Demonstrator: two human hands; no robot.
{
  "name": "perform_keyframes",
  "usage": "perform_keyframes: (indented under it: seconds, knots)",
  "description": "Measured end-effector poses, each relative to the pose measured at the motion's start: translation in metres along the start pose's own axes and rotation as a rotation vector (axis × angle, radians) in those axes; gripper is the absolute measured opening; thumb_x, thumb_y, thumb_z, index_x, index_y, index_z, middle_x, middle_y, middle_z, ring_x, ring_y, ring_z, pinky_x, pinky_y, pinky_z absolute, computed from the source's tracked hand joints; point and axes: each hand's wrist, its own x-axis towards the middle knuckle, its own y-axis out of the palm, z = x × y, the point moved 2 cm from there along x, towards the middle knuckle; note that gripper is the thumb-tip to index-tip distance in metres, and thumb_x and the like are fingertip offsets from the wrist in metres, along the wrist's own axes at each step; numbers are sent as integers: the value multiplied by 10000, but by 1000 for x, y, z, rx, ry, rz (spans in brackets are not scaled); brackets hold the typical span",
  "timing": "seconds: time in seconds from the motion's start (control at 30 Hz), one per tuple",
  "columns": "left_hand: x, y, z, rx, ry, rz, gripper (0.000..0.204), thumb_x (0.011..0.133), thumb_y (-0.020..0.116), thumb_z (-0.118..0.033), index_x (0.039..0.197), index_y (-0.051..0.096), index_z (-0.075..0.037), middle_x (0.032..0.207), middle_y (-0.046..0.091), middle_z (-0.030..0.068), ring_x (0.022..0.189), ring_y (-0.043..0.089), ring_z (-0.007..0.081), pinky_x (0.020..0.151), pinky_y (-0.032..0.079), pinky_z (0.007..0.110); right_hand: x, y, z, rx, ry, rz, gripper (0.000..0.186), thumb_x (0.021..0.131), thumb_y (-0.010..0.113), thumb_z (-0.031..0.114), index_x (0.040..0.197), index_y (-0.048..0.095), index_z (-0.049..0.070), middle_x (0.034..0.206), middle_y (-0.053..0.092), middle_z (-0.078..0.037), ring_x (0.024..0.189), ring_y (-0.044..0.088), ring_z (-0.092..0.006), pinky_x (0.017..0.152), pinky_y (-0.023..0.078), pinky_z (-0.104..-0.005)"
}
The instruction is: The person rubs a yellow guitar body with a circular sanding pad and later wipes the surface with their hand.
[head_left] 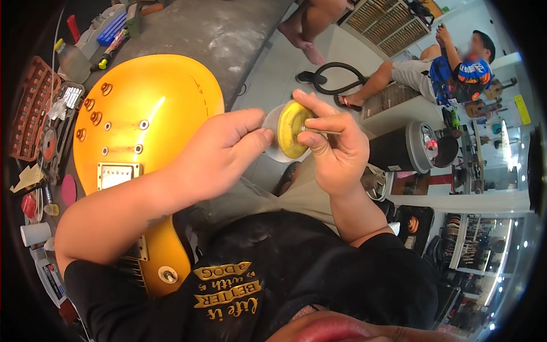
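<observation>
In front of my body, above my lap, my right hand [341, 145] grips a round yellow backing pad [286, 131] by the short metal shaft at its centre. A thin, pale grey disc [272, 121] lies against the pad's far face and sticks out past its rim. My left hand [219, 149] is closed, with thumb and forefinger pinching at the disc's left edge. Beneath my left forearm, a glossy gold electric guitar body [165, 85] rests on the dark workbench [228, 34]. Its knobs, metal posts and a pickup show; my arm covers part of it.
Along the bench's left side lie an orange-brown tool case [33, 108], a clear bottle [73, 64] and a pink disc [69, 189]. A black bin [396, 149] stands at right. Beyond it sits another person [421, 80]. A black hose [336, 85] loops across the floor.
</observation>
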Motion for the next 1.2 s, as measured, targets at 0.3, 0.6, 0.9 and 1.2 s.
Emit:
perform_keyframes:
  seconds: [0.3, 0.6, 0.9, 1.2]
  knots:
    - [-1, 0, -2, -185, -113, 158, 269, 1217, 520, -212, 1239, 667, 12, 1211, 717, 74, 1212, 694, 160, 1103, 581, 379, 4, 3, -7, -136, -189, 44, 228, 1031, 820, 113, 1134, 640, 17, 1458, 751, -228, 1388, 708, -433, 1212, 523, -575]
    - [3, -5, -6, -349, -144, -62, 255, 1211, 540, -212, 1092, 642, -10, 1082, 661, 24, 1070, 686, 118, 990, 632, 354, 26, -31, -26, 641, 121, -272, 242, 1091, 750, 233, 1137, 590, 58, 1527, 637, -367, 1446, 633, -502, 1235, 513, -597]
    - [2, -7, -5, -43, -139, -48, 292, 1210, 544, -214, 1068, 657, 14, 1048, 664, 18, 1037, 681, 109, 963, 633, 346, 10, -4, -28, 839, 264, -81, 268, 1106, 726, 257, 1161, 615, 19, 1522, 652, -344, 1416, 657, -491, 1224, 525, -586]
    - [2, -6, -3, -73, -155, -55, 303, 1218, 531, -213, 1090, 662, 29, 1070, 667, 33, 1058, 678, 110, 1022, 633, 358, 10, 3, -31, 803, 275, -120, 245, 1116, 716, 246, 1167, 621, 26, 1526, 641, -354, 1409, 668, -470, 1220, 532, -576]
